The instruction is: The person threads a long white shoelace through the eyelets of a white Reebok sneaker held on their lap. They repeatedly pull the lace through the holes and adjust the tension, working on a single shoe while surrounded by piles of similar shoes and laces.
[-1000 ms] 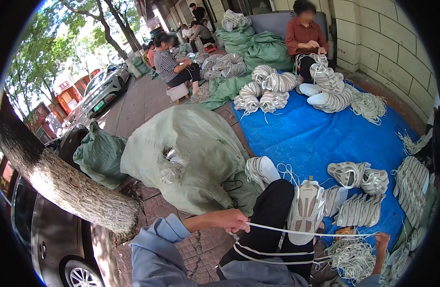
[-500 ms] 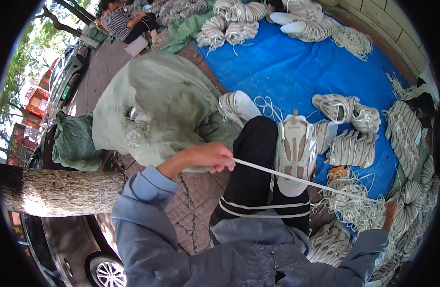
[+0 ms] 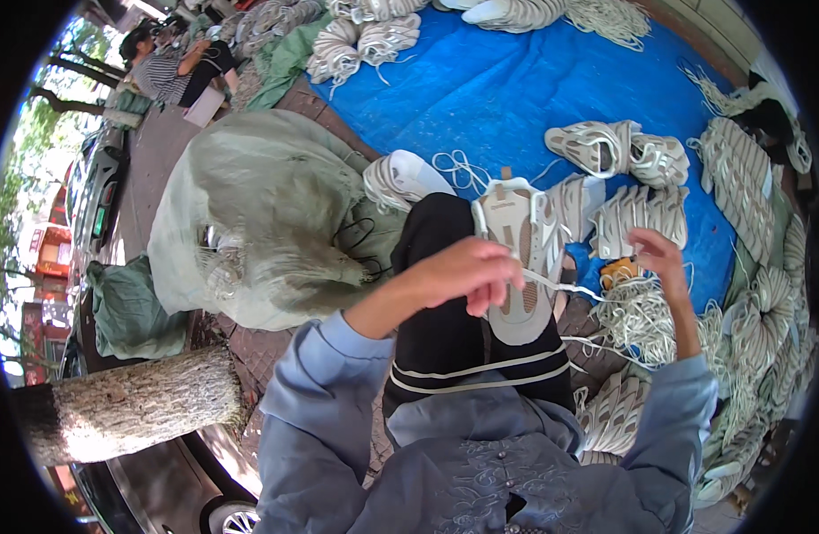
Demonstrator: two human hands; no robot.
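Left hand pinched on white lace just above shoe, resting sole-down on knee. Right hand fingers loosely curled, grip on lace unclear. Blue tarp w/ more shoes beyond; big green sack at left.

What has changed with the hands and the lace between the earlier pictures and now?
The left hand moved inward, over the shoe on the knee, fingers pinching the white lace. The right hand rose from low right toward the shoe, so the lace span is now short. The shoe stayed on the knee.
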